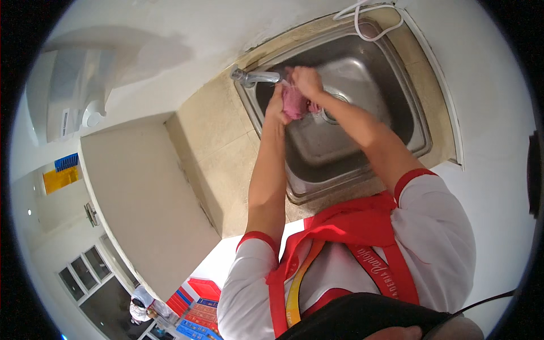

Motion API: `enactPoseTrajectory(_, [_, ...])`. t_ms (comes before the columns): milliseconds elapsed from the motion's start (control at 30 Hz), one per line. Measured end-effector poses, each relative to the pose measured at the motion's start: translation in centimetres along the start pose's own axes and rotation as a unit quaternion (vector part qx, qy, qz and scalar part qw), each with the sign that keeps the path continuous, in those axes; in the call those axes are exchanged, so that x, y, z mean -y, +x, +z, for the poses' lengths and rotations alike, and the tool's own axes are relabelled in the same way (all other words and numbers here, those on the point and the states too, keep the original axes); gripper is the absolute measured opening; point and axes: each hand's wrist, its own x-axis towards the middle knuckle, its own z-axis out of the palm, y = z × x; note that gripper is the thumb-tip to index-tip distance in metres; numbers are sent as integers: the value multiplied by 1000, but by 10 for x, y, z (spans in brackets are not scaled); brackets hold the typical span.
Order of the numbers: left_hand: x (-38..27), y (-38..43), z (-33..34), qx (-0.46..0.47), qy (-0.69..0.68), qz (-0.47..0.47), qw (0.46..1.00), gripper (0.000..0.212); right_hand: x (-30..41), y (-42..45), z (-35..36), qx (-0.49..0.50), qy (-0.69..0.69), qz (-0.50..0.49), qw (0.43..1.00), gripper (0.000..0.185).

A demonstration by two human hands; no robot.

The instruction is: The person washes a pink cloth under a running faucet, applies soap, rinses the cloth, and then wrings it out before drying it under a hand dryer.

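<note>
A wet-looking pink cloth [294,103] is bunched between my two hands over the left part of a stainless steel sink [361,140]. My left hand [277,106] grips its left side, fingers partly hidden by the cloth. Across its upper right, my right hand [307,80] is closed on the fabric. The chrome faucet [263,77] reaches over the basin, its spout end right beside my hands, and water seems to run onto the cloth. Below the cloth and my right forearm, the drain [333,112] is partly covered.
Beige tiles [212,114] surround the sink. A low partition wall [144,199] rises on the left, with a soap dispenser [91,114] on the wall above. A white cable [378,38] loops over the sink's far corner. Red and blue crates [199,314] and a person [142,306] are at lower left.
</note>
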Motion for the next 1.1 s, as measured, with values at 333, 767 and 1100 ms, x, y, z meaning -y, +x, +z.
enactPoseTrajectory(333, [-10, -12, -11, 31, 201, 137, 969, 21, -63, 3, -33, 371, 53, -76, 924, 47])
enactPoseTrajectory(767, [26, 28, -22, 54, -129, 60, 988, 55, -15, -34, 27, 26, 624, 160, 764, 30])
enactPoseTrajectory(1100, [35, 30, 0, -135, 17, 154, 979, 23, 18, -24, 2, -13, 114, 108, 988, 35])
